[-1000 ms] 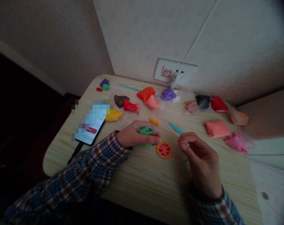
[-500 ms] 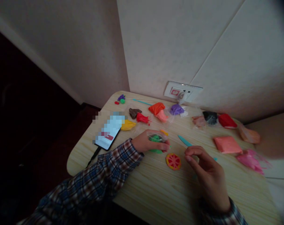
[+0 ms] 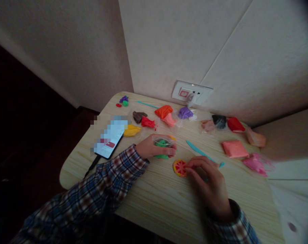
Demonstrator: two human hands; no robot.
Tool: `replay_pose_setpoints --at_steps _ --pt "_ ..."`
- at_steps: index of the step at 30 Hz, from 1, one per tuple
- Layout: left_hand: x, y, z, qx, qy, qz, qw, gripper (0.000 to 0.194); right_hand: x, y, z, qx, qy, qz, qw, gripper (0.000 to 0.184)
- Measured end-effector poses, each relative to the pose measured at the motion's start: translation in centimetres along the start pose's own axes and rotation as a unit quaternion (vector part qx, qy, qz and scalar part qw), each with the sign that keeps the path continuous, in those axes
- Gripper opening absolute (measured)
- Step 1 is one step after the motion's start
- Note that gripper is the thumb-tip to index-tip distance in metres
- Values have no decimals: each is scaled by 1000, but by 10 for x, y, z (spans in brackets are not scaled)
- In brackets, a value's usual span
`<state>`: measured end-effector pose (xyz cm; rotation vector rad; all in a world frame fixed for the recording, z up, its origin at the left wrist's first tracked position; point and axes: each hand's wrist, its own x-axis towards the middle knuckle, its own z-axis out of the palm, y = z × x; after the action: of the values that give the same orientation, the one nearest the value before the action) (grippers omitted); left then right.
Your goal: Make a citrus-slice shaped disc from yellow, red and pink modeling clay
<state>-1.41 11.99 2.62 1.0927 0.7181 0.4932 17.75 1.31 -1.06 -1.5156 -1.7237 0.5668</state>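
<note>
My left hand is closed around a clear bag of green modelling clay, its fingers wrapped over the front. Just right of it, a flat round clay disc lies on the table, with a yellow rim and a red and pink wedge pattern like a citrus slice. Thumb and forefinger of my right hand are pinched together at the disc's right edge. Whatever sits between those fingertips is too small to make out. Behind the right hand a turquoise modelling knife lies on the wood, partly covered by the fingers.
A phone with a cable lies at the left, near yellow clay. Bags of red, orange, purple, black and salmon clay line the back and right. Tiny clay fruits sit in the far corner.
My right hand has moved left, bringing its pinched fingertips to the disc's edge. My left hand keeps hold of the green clay bag. The whole view has shifted slightly.
</note>
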Motion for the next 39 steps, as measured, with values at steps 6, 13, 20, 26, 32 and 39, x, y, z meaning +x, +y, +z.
replay_pose_setpoints --at_steps 6,13,20,26,32,39 --pt "1 -3 -2 35 -21 15 999 21 0 -2 -3 -20 -6 -6 1000 13" --pt "0 -2 -2 37 -28 23 999 20 0 0 -3 -37 -3 -11 999 9" --pt "0 -1 -1 37 -25 24 999 13 1 -2 -6 -31 -10 -18 999 7" --pt "0 0 0 29 -25 22 999 13 1 -3 -6 -32 -2 -7 999 6" --pt "0 -2 0 25 -24 28 999 14 0 -3 -7 -38 -20 -17 999 9" --pt "1 -3 -2 30 -27 33 999 13 2 -5 -6 -53 -27 -12 998 7"
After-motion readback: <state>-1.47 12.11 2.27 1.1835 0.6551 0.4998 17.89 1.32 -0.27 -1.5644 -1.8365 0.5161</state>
